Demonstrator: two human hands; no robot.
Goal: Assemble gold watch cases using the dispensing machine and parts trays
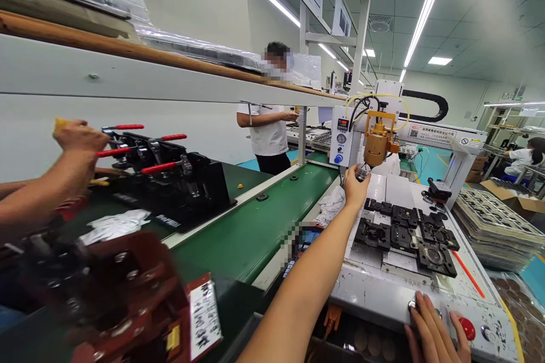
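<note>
My left hand (pixel 356 186) reaches out to the machine's dispensing head, a gold-coloured cylinder (pixel 374 149) in an orange bracket. Its fingers are closed just under the cylinder, around something small and shiny that I cannot make out. My right hand (pixel 440 332) lies with fingers stretched on the machine's front panel (pixel 374 289). Its fingertips are beside a silver push button (pixel 412 305), and a red button (pixel 467 328) is just to their right. Between the hands, several black fixtures (pixel 402 236) sit on the machine's white bed.
A green conveyor belt (pixel 259 221) runs along the left. Beyond it stand black clamp fixtures with red handles (pixel 164 167), and a co-worker's hand (pixel 79 136). Another person (pixel 268 130) stands behind. Stacked trays (pixel 500 227) are at right; a dark red fixture (pixel 140 295) is near left.
</note>
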